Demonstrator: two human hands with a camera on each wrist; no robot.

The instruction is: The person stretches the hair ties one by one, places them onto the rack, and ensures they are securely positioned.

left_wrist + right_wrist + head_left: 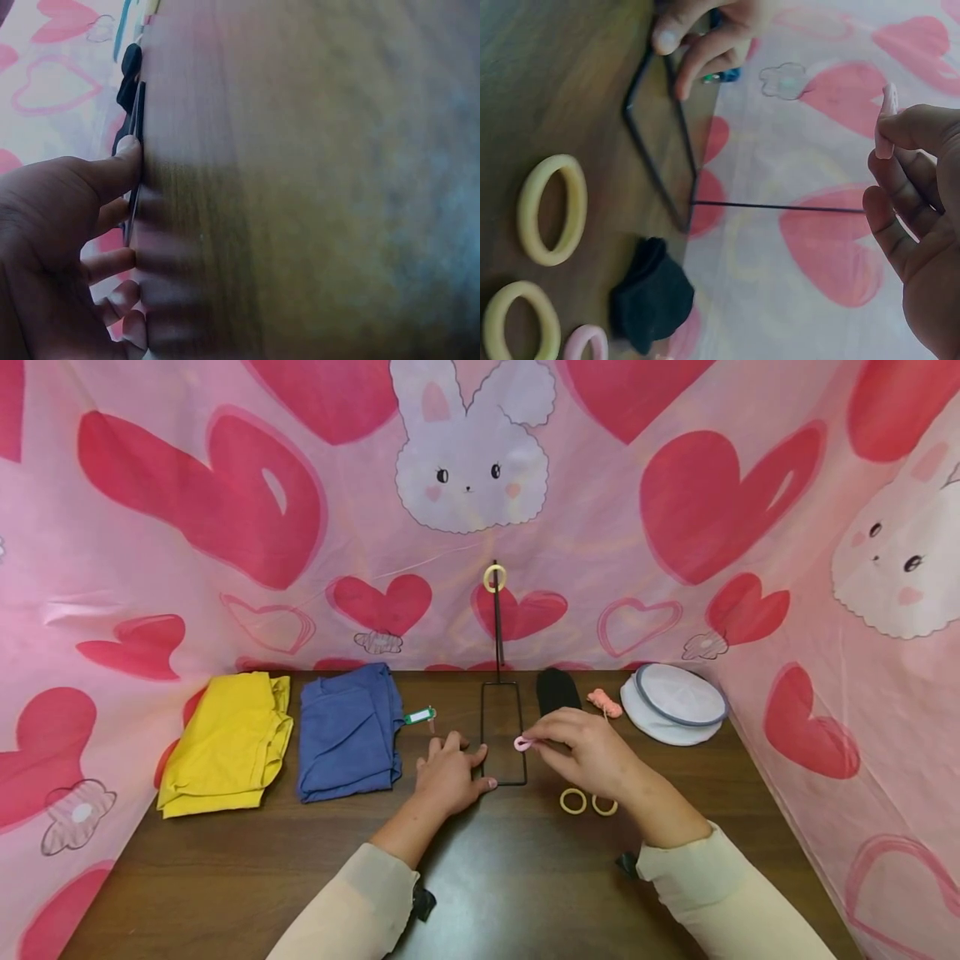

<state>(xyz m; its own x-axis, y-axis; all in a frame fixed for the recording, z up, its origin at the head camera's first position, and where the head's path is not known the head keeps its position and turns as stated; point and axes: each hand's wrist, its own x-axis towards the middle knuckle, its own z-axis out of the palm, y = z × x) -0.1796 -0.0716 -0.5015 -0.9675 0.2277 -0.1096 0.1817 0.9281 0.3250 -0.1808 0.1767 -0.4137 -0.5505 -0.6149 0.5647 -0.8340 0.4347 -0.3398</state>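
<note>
a pink ring point(517, 743) is held off the table point(495, 877) by the right hand point(588, 752), over the base of the wire stand point(498, 627).
it is pinched by the rim, seemingly so that its hole is left free; the base is pressed by the unclenched left hand point(448, 777), probably for steadiness. three yellow rings point(562, 802) are counted: one at the stand's top, two laid right of the base; a second pink ring point(587, 331) is shown beside them. toward the far edge are set one black cloth item point(558, 690), one yarn bundle point(604, 702), one blue cloth point(351, 731); one yellow cloth point(225, 743) toward the far left corner, one white mesh item point(678, 697) toward the far right.
</note>
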